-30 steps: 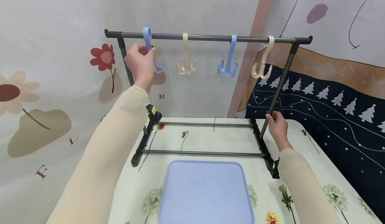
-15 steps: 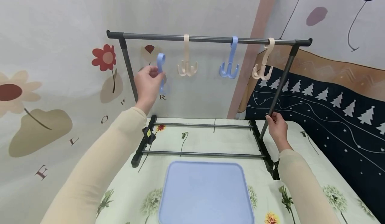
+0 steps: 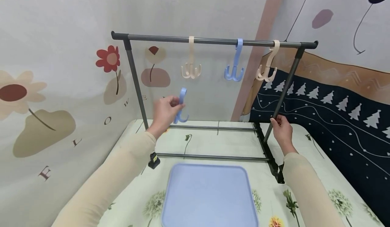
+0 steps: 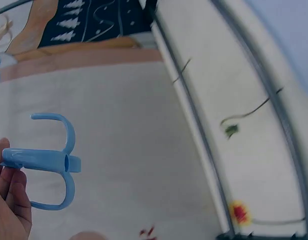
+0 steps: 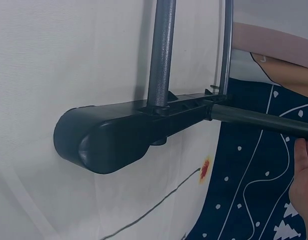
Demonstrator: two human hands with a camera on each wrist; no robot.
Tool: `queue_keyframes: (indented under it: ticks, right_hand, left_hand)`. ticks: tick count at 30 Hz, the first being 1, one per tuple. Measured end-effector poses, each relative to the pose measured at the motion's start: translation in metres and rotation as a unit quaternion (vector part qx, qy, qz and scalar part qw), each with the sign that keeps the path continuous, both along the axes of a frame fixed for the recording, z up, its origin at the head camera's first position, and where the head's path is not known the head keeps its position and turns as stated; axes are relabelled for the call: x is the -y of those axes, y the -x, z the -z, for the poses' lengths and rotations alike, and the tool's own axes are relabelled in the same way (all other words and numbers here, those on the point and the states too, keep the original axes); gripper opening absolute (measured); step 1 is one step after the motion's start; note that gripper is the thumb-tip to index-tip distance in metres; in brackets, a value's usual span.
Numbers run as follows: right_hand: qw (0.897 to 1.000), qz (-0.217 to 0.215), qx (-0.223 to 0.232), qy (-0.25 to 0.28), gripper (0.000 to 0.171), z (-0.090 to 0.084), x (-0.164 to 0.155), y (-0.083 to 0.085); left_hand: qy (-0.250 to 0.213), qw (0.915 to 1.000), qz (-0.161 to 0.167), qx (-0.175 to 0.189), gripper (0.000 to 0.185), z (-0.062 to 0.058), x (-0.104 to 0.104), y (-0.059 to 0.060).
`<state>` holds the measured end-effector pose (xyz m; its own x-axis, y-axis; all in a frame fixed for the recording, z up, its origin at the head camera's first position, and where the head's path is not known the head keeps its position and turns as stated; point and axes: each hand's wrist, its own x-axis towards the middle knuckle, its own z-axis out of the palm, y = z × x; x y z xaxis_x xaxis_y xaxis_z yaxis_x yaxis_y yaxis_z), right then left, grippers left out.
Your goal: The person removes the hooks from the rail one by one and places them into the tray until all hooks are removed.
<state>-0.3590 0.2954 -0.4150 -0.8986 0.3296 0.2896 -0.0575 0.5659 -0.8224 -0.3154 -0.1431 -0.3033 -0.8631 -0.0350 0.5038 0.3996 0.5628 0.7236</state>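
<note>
My left hand (image 3: 166,111) pinches a light blue plastic hook (image 3: 181,109) in the air, below the top bar and above the rack's base rails. In the left wrist view the same blue hook (image 4: 51,162) sticks out from my fingertips (image 4: 8,192). A dark metal rack (image 3: 213,41) stands on the table with three hooks on its top bar: a beige hook (image 3: 191,64), a blue hook (image 3: 234,66) and another beige hook (image 3: 268,66). My right hand (image 3: 281,125) grips the rack's right upright post (image 3: 284,86). The right wrist view shows the rack's black foot (image 5: 118,137).
A light blue tray (image 3: 210,195) lies on the flowered tablecloth (image 3: 307,159) in front of the rack. Patterned cloth hangs behind and to the left; a dark cloth with white trees (image 3: 338,118) hangs at the right.
My left hand lifted the blue hook off the left end of the top bar and carried it down and to the right. The right hand has kept its hold on the post.
</note>
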Motion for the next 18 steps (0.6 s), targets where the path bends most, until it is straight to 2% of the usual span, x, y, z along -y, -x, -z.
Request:
queue_keyframes:
  ticks: [6, 12, 18]
  right_hand:
    - [1.0, 0.004, -0.003, -0.001, 0.046, 0.001, 0.0, 0.0]
    - [1.0, 0.004, -0.003, 0.0, 0.046, 0.002, -0.001, 0.0]
    - [1.0, -0.002, -0.002, 0.003, 0.049, 0.002, 0.0, 0.0]
  left_hand:
    - [-0.03, 0.9974, 0.033, 0.057, 0.013, 0.033, -0.015, -0.007]
    - [-0.057, 0.9931, 0.06, 0.083, 0.007, 0.062, -0.03, -0.014]
    - [-0.064, 0.9872, 0.096, 0.11, 0.008, 0.084, -0.045, -0.018]
